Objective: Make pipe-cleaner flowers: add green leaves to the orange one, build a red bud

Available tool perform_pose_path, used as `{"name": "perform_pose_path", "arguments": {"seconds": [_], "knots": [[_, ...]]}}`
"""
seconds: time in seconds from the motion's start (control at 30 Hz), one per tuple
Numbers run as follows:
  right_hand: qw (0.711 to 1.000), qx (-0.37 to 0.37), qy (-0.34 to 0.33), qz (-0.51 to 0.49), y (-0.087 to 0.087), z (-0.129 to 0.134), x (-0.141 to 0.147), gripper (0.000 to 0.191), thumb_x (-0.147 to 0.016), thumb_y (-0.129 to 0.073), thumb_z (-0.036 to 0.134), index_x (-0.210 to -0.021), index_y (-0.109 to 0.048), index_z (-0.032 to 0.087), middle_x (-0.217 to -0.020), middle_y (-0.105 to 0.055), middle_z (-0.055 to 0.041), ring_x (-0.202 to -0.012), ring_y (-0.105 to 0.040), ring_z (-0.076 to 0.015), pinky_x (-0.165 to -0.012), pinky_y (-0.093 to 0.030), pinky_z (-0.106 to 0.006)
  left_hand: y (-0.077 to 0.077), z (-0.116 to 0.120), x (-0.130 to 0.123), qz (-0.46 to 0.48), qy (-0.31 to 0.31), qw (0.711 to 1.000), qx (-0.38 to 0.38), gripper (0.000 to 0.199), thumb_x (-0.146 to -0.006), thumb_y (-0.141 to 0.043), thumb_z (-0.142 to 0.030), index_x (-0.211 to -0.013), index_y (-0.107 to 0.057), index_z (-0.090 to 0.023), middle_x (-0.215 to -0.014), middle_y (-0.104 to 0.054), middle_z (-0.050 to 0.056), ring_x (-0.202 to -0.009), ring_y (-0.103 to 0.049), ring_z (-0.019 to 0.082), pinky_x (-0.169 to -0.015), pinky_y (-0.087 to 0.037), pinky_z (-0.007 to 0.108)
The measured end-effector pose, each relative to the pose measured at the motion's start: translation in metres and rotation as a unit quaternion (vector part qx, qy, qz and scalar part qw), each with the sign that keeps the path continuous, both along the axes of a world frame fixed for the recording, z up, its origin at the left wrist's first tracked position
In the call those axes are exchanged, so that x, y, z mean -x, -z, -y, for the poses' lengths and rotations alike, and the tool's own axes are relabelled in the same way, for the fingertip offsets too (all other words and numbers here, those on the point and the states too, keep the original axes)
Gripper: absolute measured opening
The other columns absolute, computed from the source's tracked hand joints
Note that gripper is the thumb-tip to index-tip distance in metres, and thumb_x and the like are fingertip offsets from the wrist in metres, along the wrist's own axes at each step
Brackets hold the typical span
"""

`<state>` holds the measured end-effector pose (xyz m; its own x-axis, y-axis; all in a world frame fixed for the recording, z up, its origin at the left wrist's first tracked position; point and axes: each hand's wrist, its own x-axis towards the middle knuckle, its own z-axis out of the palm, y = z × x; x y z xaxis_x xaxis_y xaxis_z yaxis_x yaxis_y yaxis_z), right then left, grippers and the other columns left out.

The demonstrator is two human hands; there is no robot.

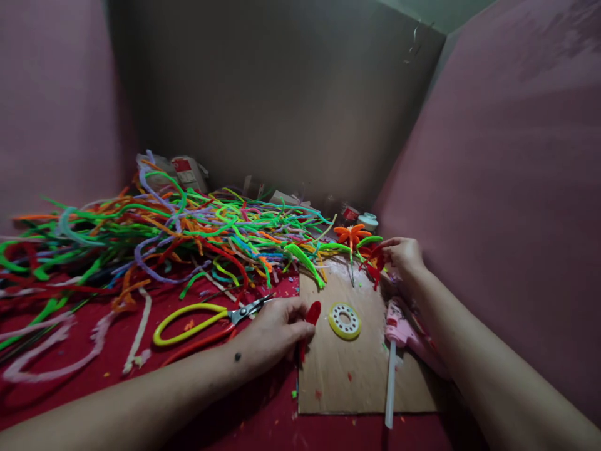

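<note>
My left hand [282,326] pinches a small red fuzzy loop [313,312] over the left edge of a wooden board [338,382]. At the board's far right corner, my right hand [402,255] has its fingers closed on a red fuzzy piece [374,262]. Beside that piece stands an orange pipe-cleaner flower [351,234] with a green stem. A yellow-rimmed tape roll [344,321] lies on the board between my hands. Scissors [201,319] with yellow and red handles rest left of my left hand.
A large tangled heap of coloured pipe cleaners [188,219] covers the back left of the red cloth [253,407]. A pink glue gun [399,326] with a clear stick lies at the board's right. Behind are a white-lidded jar [367,221] and packets [188,173]. Walls enclose the area.
</note>
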<state>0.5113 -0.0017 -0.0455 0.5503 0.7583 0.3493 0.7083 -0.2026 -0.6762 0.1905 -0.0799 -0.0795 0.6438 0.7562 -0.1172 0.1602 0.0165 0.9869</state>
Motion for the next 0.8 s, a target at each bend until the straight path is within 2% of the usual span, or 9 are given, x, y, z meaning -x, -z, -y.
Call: {"name": "perform_pose_path", "arguments": {"seconds": [0.1,0.17,0.33,0.53,0.6,0.63,0.7,0.73,0.8], "knots": [[0.999,-0.001,0.015,0.031,-0.004,0.004,0.005,0.016,-0.072,-0.063,0.020,-0.084,-0.070,0.010,-0.067,-0.069,-0.0055,-0.059,-0.062,-0.0152,-0.059,-0.048,-0.025,-0.001,0.000,0.000,0.004,-0.001,1.000,0.004,0.007,-0.070,-0.055,-0.022,-0.068,-0.052,-0.017,-0.054,-0.058,-0.003,-0.039,-0.046,0.006,-0.038,-0.032,0.017],[0.998,-0.009,0.021,0.055,-0.008,0.006,0.008,0.017,-0.070,-0.060,0.017,-0.081,-0.071,0.012,-0.061,-0.068,-0.0048,-0.056,-0.061,-0.0145,-0.058,-0.046,-0.023,-0.002,0.000,0.000,0.005,-0.003,1.000,0.006,0.006,-0.070,-0.055,-0.022,-0.068,-0.052,-0.017,-0.053,-0.057,-0.003,-0.037,-0.045,0.005,-0.037,-0.031,0.017],[0.992,-0.037,0.032,0.120,-0.020,0.014,0.015,0.024,-0.069,-0.050,0.014,-0.079,-0.072,0.015,-0.065,-0.070,-0.0063,-0.064,-0.063,-0.0173,-0.064,-0.046,-0.026,-0.003,0.001,-0.001,0.002,-0.002,1.000,0.004,0.007,-0.070,-0.054,-0.022,-0.069,-0.051,-0.016,-0.054,-0.057,-0.003,-0.038,-0.045,0.006,-0.038,-0.032,0.018],[0.970,-0.095,0.058,0.215,-0.044,0.033,0.033,0.027,-0.075,-0.043,0.014,-0.082,-0.069,0.011,-0.097,-0.067,-0.0171,-0.093,-0.060,-0.0269,-0.083,-0.042,-0.036,0.004,-0.002,-0.002,-0.011,0.008,1.000,-0.009,0.009,-0.073,-0.054,-0.025,-0.070,-0.050,-0.017,-0.055,-0.056,-0.002,-0.040,-0.049,0.008,-0.039,-0.034,0.019],[0.967,-0.108,0.058,0.221,-0.052,0.041,0.045,0.026,-0.075,-0.044,0.015,-0.082,-0.069,0.012,-0.094,-0.067,-0.0162,-0.091,-0.060,-0.0263,-0.081,-0.043,-0.035,0.004,-0.002,-0.001,-0.010,0.002,1.000,-0.006,0.010,-0.074,-0.055,-0.026,-0.073,-0.051,-0.016,-0.058,-0.056,-0.003,-0.042,-0.049,0.008,-0.040,-0.035,0.019],[0.969,-0.113,0.050,0.212,-0.055,0.045,0.053,0.025,-0.073,-0.044,0.015,-0.080,-0.069,0.013,-0.085,-0.068,-0.0130,-0.083,-0.061,-0.0235,-0.075,-0.044,-0.033,0.003,-0.002,-0.001,-0.006,-0.011,1.000,-0.010,0.012,-0.074,-0.056,-0.027,-0.076,-0.052,-0.016,-0.061,-0.057,-0.002,-0.044,-0.050,0.008,-0.042,-0.037,0.019],[0.993,-0.107,-0.025,0.053,-0.055,0.056,0.073,0.021,-0.067,-0.049,0.016,-0.073,-0.069,0.014,-0.060,-0.064,-0.0058,-0.057,-0.058,-0.0164,-0.056,-0.043,-0.027,-0.004,-0.002,0.002,0.010,-0.059,0.997,-0.039,0.018,-0.074,-0.058,-0.029,-0.085,-0.054,-0.015,-0.071,-0.059,-0.001,-0.051,-0.053,0.008,-0.047,-0.041,0.020],[0.991,-0.089,-0.088,-0.043,-0.053,0.063,0.085,0.018,-0.065,-0.052,0.016,-0.073,-0.068,0.013,-0.053,-0.060,-0.0029,-0.048,-0.053,-0.0133,-0.048,-0.039,-0.025,-0.009,-0.001,0.003,0.021,-0.085,0.994,-0.061,0.021,-0.075,-0.059,-0.030,-0.089,-0.055,-0.015,-0.077,-0.060,0.000,-0.055,-0.054,0.009,-0.051,-0.043,0.020],[0.963,-0.044,-0.192,-0.183,-0.046,0.078,0.110,0.013,-0.061,-0.056,0.018,-0.068,-0.066,0.012,-0.044,-0.055,0.0007,-0.037,-0.043,-0.0091,-0.038,-0.031,-0.022,-0.019,0.001,0.006,0.047,-0.119,0.987,-0.093,0.028,-0.074,-0.061,-0.032,-0.096,-0.057,-0.015,-0.082,-0.060,0.001,-0.063,-0.055,0.010,-0.056,-0.044,0.021]]}}
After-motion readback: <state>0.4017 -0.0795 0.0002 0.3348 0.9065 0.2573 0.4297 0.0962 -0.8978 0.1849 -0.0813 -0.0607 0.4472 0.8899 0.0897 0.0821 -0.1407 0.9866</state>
